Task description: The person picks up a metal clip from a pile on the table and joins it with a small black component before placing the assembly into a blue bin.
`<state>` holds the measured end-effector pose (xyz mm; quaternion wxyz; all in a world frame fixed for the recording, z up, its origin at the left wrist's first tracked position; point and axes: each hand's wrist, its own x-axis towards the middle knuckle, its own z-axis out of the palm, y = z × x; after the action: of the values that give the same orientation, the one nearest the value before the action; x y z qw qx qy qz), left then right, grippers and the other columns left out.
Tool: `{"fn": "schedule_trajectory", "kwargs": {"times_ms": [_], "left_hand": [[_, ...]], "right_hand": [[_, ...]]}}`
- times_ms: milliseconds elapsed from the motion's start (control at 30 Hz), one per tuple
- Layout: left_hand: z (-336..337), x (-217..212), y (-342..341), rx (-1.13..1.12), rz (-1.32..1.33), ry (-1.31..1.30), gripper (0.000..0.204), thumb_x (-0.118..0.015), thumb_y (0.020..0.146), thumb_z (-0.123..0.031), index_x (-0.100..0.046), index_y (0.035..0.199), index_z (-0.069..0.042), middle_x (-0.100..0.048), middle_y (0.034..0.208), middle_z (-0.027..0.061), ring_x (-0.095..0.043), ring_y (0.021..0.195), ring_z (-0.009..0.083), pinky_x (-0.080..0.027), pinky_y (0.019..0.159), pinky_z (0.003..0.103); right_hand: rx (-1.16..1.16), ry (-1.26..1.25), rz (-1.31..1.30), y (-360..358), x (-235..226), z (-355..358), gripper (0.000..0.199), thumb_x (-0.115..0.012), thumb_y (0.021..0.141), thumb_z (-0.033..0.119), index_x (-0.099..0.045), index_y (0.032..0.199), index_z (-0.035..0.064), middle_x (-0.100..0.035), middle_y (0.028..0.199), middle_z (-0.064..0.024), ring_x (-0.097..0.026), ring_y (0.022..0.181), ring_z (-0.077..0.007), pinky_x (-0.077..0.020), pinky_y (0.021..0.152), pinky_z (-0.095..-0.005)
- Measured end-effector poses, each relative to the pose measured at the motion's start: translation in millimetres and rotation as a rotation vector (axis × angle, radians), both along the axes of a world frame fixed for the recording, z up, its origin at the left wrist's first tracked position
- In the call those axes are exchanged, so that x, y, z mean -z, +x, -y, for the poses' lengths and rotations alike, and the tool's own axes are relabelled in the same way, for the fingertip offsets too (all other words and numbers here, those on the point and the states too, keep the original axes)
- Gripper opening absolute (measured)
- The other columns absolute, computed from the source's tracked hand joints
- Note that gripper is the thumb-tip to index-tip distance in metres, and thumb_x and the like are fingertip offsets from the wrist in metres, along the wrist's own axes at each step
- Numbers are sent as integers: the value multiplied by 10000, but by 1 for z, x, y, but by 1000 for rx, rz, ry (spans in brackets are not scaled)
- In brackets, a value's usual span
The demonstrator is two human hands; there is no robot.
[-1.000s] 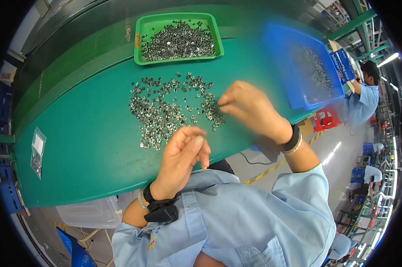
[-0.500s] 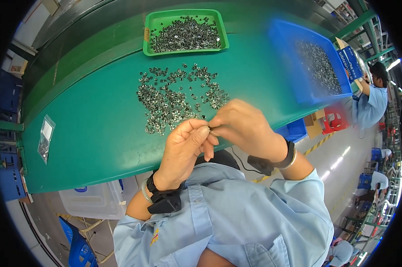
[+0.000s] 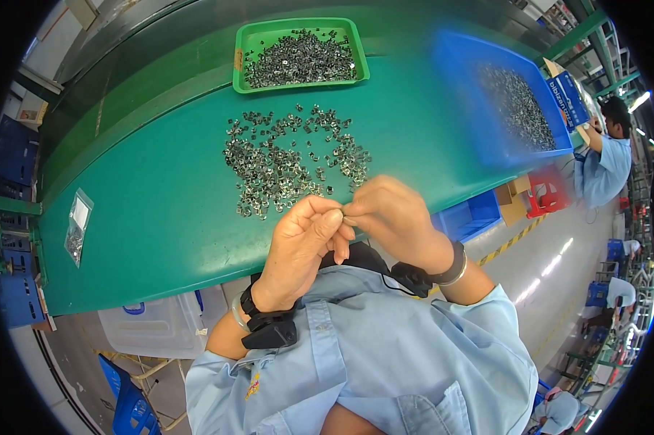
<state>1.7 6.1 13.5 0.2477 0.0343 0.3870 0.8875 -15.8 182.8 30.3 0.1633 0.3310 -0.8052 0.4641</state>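
Metal bits lie on the table in front of the green tray, and farther out from it the left hand and right hand meet, fingers seeming to pinch one mostly hidden bit, so squeeze softly.

the green table bears metal parts, a tray, bin and bag.

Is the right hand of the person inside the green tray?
No: the right hand meets the left hand near the front edge of the green table, and the green tray stands farther back.
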Motion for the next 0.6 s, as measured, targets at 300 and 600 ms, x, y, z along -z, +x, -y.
{"fn": "schedule_trajectory", "kwargs": {"times_ms": [300,600], "left_hand": [[-4,5,-2,67,21,97,137,-542,933,-183,-502,919,-53,-601,741,70,-562,592,127,-451,518,251],[-7,0,-6,79,-12,-115,131,-541,935,-182,-501,922,-58,-571,691,49,-538,570,118,-443,520,250]], "right_hand": [[-21,-130,180,11,4,-2,205,-711,716,-21,-604,877,48,-599,823,-70,-579,756,-213,-465,630,-307],[18,-103,154,10,11,-10,204,-703,731,-21,-603,893,52,-607,838,-76,-583,756,-201,-466,634,-295]]}}
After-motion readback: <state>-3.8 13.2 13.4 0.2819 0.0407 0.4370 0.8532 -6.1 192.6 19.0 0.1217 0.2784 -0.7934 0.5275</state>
